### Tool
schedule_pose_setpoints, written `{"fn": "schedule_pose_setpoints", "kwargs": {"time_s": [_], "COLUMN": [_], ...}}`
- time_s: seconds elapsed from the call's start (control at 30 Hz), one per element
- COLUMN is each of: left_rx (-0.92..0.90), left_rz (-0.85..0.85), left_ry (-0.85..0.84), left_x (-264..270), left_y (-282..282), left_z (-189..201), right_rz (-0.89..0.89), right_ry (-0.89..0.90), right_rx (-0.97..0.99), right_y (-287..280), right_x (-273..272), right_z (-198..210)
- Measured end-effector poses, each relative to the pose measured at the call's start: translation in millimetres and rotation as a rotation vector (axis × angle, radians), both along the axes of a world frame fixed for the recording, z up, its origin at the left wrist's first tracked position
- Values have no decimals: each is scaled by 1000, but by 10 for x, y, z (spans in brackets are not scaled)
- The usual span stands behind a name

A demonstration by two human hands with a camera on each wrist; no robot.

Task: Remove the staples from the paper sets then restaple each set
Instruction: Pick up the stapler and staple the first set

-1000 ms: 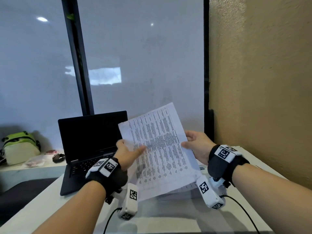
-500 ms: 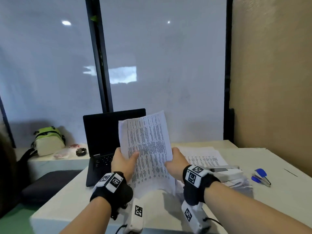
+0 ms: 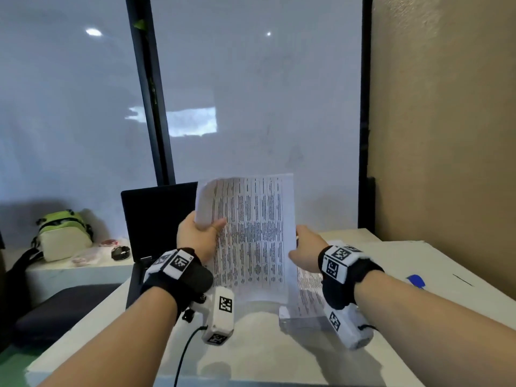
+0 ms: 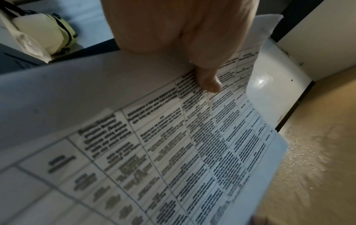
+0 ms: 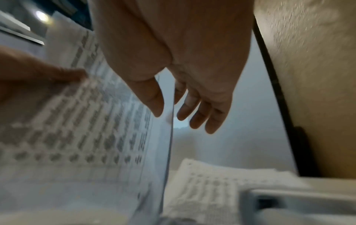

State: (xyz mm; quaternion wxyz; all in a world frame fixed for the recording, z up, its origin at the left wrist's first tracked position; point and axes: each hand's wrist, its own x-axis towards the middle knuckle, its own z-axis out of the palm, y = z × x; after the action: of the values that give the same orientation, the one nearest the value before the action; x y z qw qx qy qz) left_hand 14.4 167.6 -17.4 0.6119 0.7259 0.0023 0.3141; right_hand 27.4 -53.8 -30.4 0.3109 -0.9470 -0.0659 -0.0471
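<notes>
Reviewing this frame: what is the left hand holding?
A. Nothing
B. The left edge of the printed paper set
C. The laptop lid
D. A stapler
B: the left hand grips the left edge of the printed paper set, with its thumb on the printed face, in front of the laptop.

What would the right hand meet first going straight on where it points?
Probably the frosted window ahead; the right hand holds the edge of the papers, nothing else shows beyond it, though depth is unclear.
</notes>
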Motion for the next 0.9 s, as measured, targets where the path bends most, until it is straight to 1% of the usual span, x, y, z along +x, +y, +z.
{"fn": "schedule_pose_setpoints", "kwargs": {"time_s": [0.13,0.2,0.23,0.33,0.4,0.53,0.63,0.7,0.73,0.8,0.9], "left_rx": [-163,-191,-215,-278,-269,-303,-304,-282,-270,-256,-235], "left_rz": [-87,-118,-129,-175,-195,-256,-254,-240,-232,-222,-208], "left_ry": [-32,-47,-50,-38,-16,66,86,105,116,130,131], "left_x": [57,74,65,86,108,155,170,171,175,162,123], "left_y": [-251,-377,-434,-563,-630,-764,-770,-705,-657,-562,-437], "left_z": [235,250,248,199,158,83,48,36,25,6,-4], "right_rz": [-216,-292,-303,-247,-188,-48,35,53,31,10,-42], "right_ry": [-26,40,92,169,203,268,311,333,344,298,182], "right_rx": [-229,-352,-384,-383,-394,-389,-491,-559,-596,-680,-667], "right_y": [-610,-897,-1015,-1247,-1320,-1272,-1154,-1170,-1213,-1255,-1110], "right_x": [84,112,117,68,54,80,119,182,279,332,126], "right_z": [23,-38,-77,-202,-265,-321,-360,-413,-470,-487,-283]}}
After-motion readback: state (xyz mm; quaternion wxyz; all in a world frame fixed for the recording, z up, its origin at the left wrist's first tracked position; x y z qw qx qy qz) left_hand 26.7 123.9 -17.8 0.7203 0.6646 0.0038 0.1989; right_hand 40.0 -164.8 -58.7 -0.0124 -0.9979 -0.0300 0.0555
